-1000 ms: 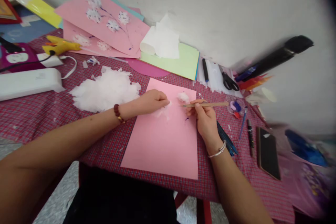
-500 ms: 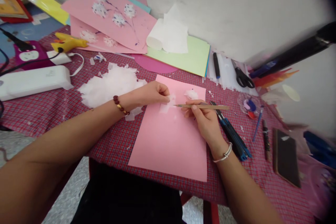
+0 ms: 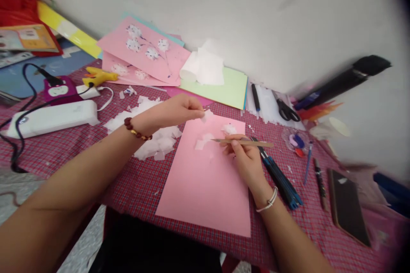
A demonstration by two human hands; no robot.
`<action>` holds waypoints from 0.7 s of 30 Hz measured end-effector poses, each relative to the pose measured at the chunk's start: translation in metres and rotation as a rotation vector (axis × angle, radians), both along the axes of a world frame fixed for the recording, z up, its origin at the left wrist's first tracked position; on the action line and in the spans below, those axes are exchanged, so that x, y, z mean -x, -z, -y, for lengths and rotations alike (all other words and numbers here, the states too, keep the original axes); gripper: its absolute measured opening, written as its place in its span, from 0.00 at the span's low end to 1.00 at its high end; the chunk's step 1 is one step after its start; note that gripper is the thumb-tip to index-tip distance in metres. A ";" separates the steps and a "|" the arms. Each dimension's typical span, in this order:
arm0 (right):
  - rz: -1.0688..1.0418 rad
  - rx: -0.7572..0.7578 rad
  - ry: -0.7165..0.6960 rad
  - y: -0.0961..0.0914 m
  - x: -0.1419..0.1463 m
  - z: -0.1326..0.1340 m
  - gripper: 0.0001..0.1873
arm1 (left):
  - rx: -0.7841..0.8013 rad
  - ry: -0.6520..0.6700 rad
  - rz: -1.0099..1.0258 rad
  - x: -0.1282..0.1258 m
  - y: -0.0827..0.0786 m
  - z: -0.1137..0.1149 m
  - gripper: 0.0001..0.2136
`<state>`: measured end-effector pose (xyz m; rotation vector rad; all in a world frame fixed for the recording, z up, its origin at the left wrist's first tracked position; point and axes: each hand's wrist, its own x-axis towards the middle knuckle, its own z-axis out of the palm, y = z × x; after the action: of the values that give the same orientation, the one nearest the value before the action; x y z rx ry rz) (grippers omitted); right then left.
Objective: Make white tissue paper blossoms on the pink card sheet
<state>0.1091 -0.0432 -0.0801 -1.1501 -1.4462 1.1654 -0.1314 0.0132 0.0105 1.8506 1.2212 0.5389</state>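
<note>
My left hand (image 3: 188, 108) is closed in a pinch on a small piece of white tissue paper (image 3: 207, 115), held above the top edge of a pink paper sheet (image 3: 205, 192). Between the fingers of my right hand (image 3: 241, 153) lies a thin wooden stick (image 3: 246, 142), its pointed tip toward the left over the sheet. Under that tip, white tissue bits (image 3: 204, 141) lie on the pink paper. A crumpled white tuft (image 3: 229, 129) sits near the sheet's upper right. Left of the sheet is a pile of cut tissue squares (image 3: 156, 143), partly hidden by my left forearm.
Finished-looking pink flower pictures (image 3: 144, 51) lean at the back beside a tissue roll (image 3: 205, 66). A yellow glue gun (image 3: 99, 76) and white power strip (image 3: 54, 118) are at left. Right are blue-black cutters (image 3: 282, 179), black scissors (image 3: 286, 110) and a dark phone-like slab (image 3: 347, 207).
My left hand has lifted up and away from the tissue bits, with a white piece in its pinch. My right hand stays nearly in place with the stick. The camera view has shifted.
</note>
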 end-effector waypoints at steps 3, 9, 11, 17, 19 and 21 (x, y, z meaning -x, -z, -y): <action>-0.141 -0.021 0.102 -0.004 -0.006 0.001 0.10 | 0.056 0.136 -0.001 -0.020 -0.003 0.001 0.09; -0.207 0.062 0.064 -0.013 -0.014 0.004 0.10 | 0.151 0.353 0.068 -0.062 0.016 0.003 0.09; -0.166 0.123 0.003 -0.015 -0.014 0.005 0.12 | 0.149 0.364 0.059 -0.068 0.025 0.002 0.10; -0.090 0.206 -0.044 -0.012 -0.007 0.005 0.11 | 0.103 0.261 0.049 -0.072 0.033 0.003 0.13; -0.076 0.212 -0.004 -0.010 -0.006 0.004 0.11 | 0.113 0.254 0.029 -0.074 0.033 0.005 0.14; -0.076 0.217 0.025 -0.008 -0.007 0.002 0.11 | 0.147 0.224 0.003 -0.074 0.032 0.005 0.17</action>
<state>0.1161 -0.0456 -0.0717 -1.2532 -1.2677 1.3590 -0.0576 0.0082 -0.0217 1.8304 1.0068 0.3201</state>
